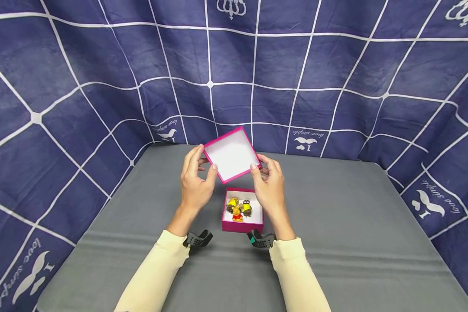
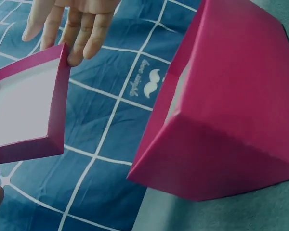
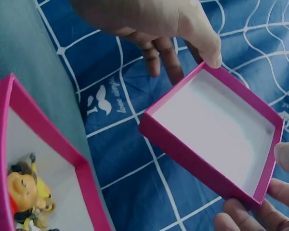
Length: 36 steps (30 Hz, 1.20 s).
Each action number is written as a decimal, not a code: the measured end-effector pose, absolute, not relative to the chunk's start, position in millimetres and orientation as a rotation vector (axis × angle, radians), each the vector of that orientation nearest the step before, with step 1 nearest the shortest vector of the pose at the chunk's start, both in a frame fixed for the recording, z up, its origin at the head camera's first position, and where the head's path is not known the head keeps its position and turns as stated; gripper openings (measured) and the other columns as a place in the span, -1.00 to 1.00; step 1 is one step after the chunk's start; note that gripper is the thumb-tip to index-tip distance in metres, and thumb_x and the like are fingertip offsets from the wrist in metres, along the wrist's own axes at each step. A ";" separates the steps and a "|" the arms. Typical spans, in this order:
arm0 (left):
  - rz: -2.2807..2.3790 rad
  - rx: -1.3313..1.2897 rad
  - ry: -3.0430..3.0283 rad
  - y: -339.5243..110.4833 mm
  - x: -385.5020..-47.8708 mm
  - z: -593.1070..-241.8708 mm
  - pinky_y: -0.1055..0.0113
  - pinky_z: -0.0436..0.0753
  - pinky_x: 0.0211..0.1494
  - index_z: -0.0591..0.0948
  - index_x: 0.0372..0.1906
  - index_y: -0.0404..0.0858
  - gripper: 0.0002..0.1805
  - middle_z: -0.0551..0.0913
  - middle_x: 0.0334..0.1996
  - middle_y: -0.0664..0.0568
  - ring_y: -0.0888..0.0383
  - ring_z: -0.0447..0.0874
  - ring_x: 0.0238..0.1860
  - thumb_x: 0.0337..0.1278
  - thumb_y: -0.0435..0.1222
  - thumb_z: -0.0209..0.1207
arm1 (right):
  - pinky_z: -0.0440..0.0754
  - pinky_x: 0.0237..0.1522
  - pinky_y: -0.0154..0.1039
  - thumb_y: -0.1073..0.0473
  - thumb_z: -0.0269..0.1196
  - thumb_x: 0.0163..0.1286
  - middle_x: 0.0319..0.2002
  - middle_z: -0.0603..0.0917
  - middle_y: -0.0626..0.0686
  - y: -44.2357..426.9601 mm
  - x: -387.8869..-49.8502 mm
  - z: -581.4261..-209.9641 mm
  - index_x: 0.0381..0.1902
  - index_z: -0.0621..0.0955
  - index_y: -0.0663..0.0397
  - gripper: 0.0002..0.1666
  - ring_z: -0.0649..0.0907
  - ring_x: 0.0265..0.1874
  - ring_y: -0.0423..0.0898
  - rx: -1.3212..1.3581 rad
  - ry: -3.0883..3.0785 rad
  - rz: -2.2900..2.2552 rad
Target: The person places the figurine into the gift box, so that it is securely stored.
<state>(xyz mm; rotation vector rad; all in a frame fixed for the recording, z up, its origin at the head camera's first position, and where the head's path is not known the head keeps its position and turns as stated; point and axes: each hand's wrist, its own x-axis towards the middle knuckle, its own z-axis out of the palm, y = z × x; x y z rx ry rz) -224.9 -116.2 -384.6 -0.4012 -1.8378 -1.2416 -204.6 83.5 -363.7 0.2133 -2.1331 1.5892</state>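
Note:
Above an open box, both hands hold a pink square lid [image 1: 234,156], tilted with its white inside facing me. My left hand [image 1: 196,180] pinches its left side between thumb and fingers. At the right corner my right hand [image 1: 269,182] grips it, thumb on the near edge and fingers behind. Below stands the pink box [image 1: 242,227], white inside. In it are a bear figurine in a red shirt [image 1: 237,215] and two yellow figurines, one on the left [image 1: 232,203] and one wearing goggles [image 1: 246,208]. The left wrist view shows the box's outer walls [image 2: 241,96].
A grey cloth [image 1: 355,229] covers the table under the box. Blue fabric [image 1: 281,60] with white grid lines hangs behind it and along both sides. Dark straps with small devices [image 1: 198,238] sit on both wrists, near the box's front corners.

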 end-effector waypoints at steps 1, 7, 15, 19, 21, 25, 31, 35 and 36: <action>-1.238 -0.406 -1.843 -115.5 -224.4 -385.5 0.11 0.61 -0.07 0.46 0.40 -0.24 -0.31 0.48 0.34 -0.07 -0.06 0.71 -0.03 0.09 -0.41 0.30 | 0.68 0.07 -0.03 0.09 0.26 0.46 0.09 0.56 0.16 85.4 -204.9 -365.1 0.25 0.58 0.06 -0.55 0.69 -0.05 0.07 0.206 -2.129 1.593; -1.232 -0.449 -1.890 -109.6 -221.1 -388.0 0.11 0.64 -0.01 0.44 0.42 -0.19 -0.32 0.44 0.37 -0.03 0.00 0.69 0.03 0.14 -0.34 0.27 | 0.67 0.07 0.01 0.11 0.27 0.45 0.13 0.57 0.14 94.8 -207.1 -372.8 0.23 0.61 0.00 -0.58 0.69 -0.04 0.07 0.164 -2.094 1.637; -1.234 -0.482 -1.920 -105.7 -215.9 -393.3 0.10 0.67 0.03 0.43 0.43 -0.13 -0.34 0.44 0.30 -0.06 0.02 0.66 0.10 0.18 -0.31 0.25 | 0.64 0.03 -0.22 0.22 0.23 0.47 0.20 0.50 0.29 100.7 -206.9 -378.3 0.25 0.56 0.21 -0.57 0.66 0.01 0.17 0.140 -2.068 1.760; -1.252 -0.497 -1.938 -103.9 -212.8 -398.2 0.07 0.68 0.08 0.42 0.43 -0.14 -0.33 0.46 0.25 -0.09 0.01 0.64 0.14 0.18 -0.35 0.27 | 0.58 -0.11 -0.52 0.22 0.19 0.51 0.21 0.47 0.34 104.2 -208.1 -382.8 0.25 0.53 0.29 -0.57 0.67 0.00 0.19 0.139 -2.072 1.778; -1.263 -0.497 -1.939 -102.9 -210.6 -399.6 0.05 0.67 0.12 0.42 0.42 -0.18 -0.32 0.47 0.22 -0.13 -0.03 0.64 0.14 0.16 -0.39 0.28 | 0.57 -0.12 -0.55 0.19 0.16 0.53 0.18 0.48 0.31 105.8 -209.3 -385.8 0.24 0.54 0.26 -0.59 0.69 -0.04 0.17 0.144 -2.063 1.792; -1.291 -0.492 -1.937 -100.9 -206.6 -402.2 0.02 0.63 0.19 0.43 0.38 -0.32 -0.32 0.48 0.19 -0.22 -0.13 0.63 0.13 0.09 -0.48 0.28 | 0.64 -0.05 -0.44 0.10 0.13 0.56 0.13 0.54 0.21 108.5 -210.2 -390.0 0.20 0.58 0.19 -0.61 0.72 -0.08 0.11 0.141 -2.060 1.838; -1.295 -0.500 -1.928 -100.7 -201.3 -404.2 0.07 0.60 0.25 0.46 0.36 -0.30 -0.35 0.48 0.20 -0.19 -0.11 0.63 0.14 0.10 -0.47 0.29 | 0.65 0.08 -0.31 0.06 0.19 0.53 0.16 0.54 0.19 110.5 -209.5 -393.5 0.22 0.52 0.20 -0.56 0.70 0.06 0.17 0.200 -2.074 1.931; -1.285 -0.541 -1.905 -100.7 -198.7 -406.9 0.19 0.58 0.28 0.48 0.34 -0.23 -0.40 0.49 0.20 -0.13 -0.05 0.63 0.14 0.14 -0.41 0.28 | 0.61 0.12 -0.30 0.06 0.18 0.52 0.25 0.48 0.20 109.6 -206.9 -393.5 0.28 0.43 0.21 -0.50 0.66 0.14 0.20 0.241 -2.110 1.937; -1.283 -0.554 -1.893 -100.6 -198.1 -407.8 0.21 0.58 0.28 0.49 0.32 -0.24 -0.41 0.49 0.20 -0.13 -0.05 0.64 0.14 0.15 -0.41 0.28 | 0.60 0.10 -0.31 0.07 0.17 0.52 0.27 0.46 0.20 109.2 -206.0 -393.3 0.30 0.41 0.21 -0.49 0.65 0.15 0.20 0.246 -2.122 1.931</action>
